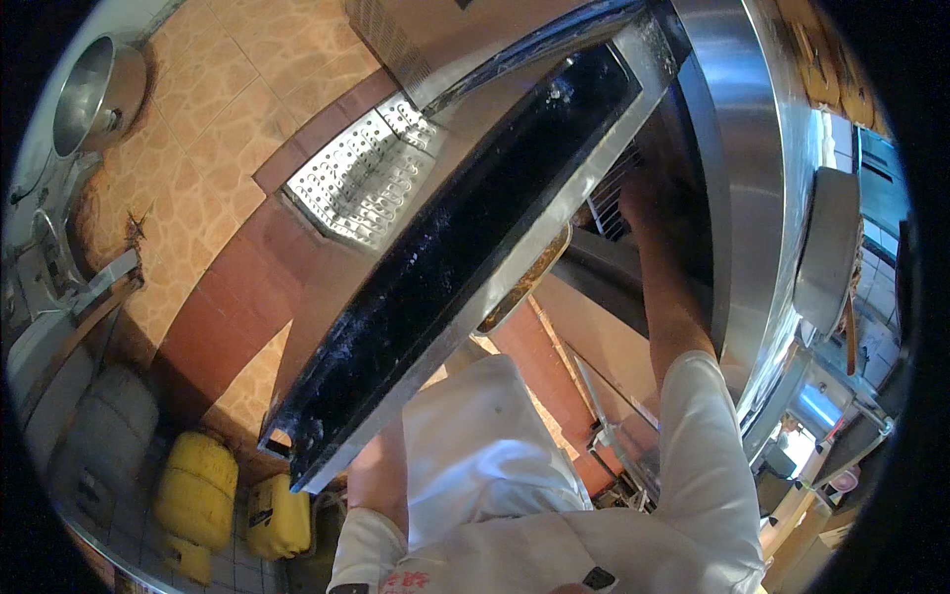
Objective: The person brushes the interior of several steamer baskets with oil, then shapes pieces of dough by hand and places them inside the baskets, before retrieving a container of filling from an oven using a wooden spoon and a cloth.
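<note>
Across the middle slants the open door [460, 245] of a stainless-steel under-counter cabinet [742, 148], its long black top edge facing me. My right forearm reaches down into the dark cabinet opening. There my right hand [636, 194] is in shadow beside a wire rack [610, 204], and its fingers cannot be made out. My left forearm passes behind the lower end of the door, which hides my left hand. A metal-rimmed tray [527, 282] with brown contents shows partly past the door's inner edge, above my white apron [482, 445]. What supports the tray is hidden.
A perforated metal plate [367, 174] lies beyond the door on the tiled floor [215, 96]. A large metal pot [96, 96] stands far left. Yellow plastic containers [197, 490] sit lower left. At right, a metal pan [827, 249] rests on the counter.
</note>
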Tool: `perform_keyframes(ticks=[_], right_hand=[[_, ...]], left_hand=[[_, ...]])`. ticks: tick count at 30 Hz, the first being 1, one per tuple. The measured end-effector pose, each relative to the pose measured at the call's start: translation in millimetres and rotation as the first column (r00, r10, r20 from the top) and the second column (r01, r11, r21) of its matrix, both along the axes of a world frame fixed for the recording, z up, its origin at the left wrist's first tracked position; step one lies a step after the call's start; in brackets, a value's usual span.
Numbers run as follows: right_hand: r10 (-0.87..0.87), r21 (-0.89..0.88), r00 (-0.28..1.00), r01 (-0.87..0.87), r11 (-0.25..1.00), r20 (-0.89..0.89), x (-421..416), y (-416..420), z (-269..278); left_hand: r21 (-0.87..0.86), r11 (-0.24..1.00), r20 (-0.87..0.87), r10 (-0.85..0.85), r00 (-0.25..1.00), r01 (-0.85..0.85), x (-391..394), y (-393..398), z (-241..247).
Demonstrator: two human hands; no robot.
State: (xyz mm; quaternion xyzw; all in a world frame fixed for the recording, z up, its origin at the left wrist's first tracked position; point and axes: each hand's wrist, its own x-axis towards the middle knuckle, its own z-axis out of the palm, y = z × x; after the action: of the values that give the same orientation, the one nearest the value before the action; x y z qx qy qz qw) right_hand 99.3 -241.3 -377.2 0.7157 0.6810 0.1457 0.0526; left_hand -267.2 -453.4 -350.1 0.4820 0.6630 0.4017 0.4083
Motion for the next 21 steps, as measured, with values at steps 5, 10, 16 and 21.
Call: perform_keyframes(ticks=[5,10,16,21], right_hand=[[0.134,-0.622,0.742,0.432,0.653,0.657,90.6,-14.2,-64.2],[-0.200,-0.285,0.978,0.207,0.936,0.055,141.0,-38.0,-38.5],[-0.294,-0.271,0.953,0.302,0.914,0.073,165.1,-22.7,-36.0],[-0.304,-0.269,0.951,0.307,0.913,0.057,169.2,-1.6,-48.0]], left_hand=[[-0.002,0.995,0.055,-0.099,0.994,0.099,-2.6,8.2,-8.3],[-0.002,0.997,0.061,-0.079,0.995,0.079,-4.1,7.0,-13.0],[0.002,0.997,0.063,-0.074,0.995,0.074,-1.3,0.9,-17.3],[0.000,0.999,0.057,-0.047,0.997,0.047,-0.7,-6.6,-16.4]])
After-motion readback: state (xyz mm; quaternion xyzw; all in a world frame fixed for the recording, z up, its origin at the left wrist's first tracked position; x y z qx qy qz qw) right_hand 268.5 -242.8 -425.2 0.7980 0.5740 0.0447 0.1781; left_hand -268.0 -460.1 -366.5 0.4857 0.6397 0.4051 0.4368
